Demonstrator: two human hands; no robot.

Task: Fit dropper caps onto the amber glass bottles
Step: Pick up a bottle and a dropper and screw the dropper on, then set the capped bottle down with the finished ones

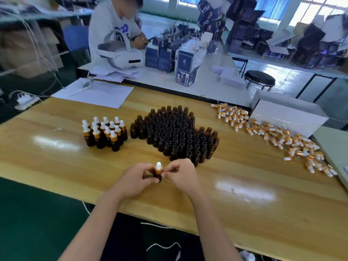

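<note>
In the lower middle of the frame we hold one amber bottle (157, 176) upright just above the wooden table (56, 166). Our left hand (135, 180) is curled round its body. The thumb and forefinger of our right hand (181, 175) pinch the gold collar of the dropper cap (158, 167) that sits on its neck.

We judge the bottle to be light, stiff and smooth. Being glass, it could slip or crack if dropped, so the firm hold belongs low on the body. The cap looks best turned by its gold collar, because the white bulb on top seems soft and would give under the fingers. Whether the cap is fully screwed down we cannot tell.

Further up, left of centre, stands a small cluster of capped bottles (104, 133), packed close together. Just to its right is a much larger block of open bottles (175, 134), so by our reckoning most of the job remains.

Toward the right edge, a loose spill of dropper caps (278, 136) runs diagonally down beside a white box (288, 113). The caps lie tangled, and their glass pipettes are thin, so we would lift each one by the collar.

At the upper left lie paper sheets (94, 93), and beyond them a white headset (120, 55) and a seated person.
</note>
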